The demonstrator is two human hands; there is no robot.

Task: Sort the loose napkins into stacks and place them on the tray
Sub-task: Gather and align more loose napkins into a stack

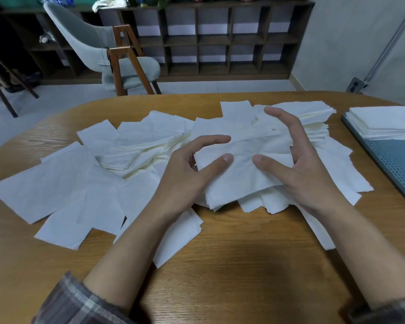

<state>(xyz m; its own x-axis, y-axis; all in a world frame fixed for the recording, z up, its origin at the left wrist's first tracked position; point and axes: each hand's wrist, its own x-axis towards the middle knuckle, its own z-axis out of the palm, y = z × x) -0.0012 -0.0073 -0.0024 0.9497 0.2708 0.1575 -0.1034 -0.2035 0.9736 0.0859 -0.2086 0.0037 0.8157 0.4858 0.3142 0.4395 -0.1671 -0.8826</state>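
Above the middle of the heap, a small bunch of napkins (pixel 241 176) is held between both hands. The left hand (pixel 192 164) has its grip clamped on the left edge, thumb on top and fingers curled round the far corner. The right hand (pixel 297 164) clamps its grip on the right edge, fingers arched. Leftward, loose napkins (pixel 63 183) sprawl over the tabletop (pixel 243 242), whose near strip is open wood. At the right edge, the tray (pixel 398 164) carries a squared stack (pixel 384 122).

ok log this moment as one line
phase: sorting | left hand: holds napkin bundle | right hand: holds same bundle | tray: one stack on it | loose napkins: many on table
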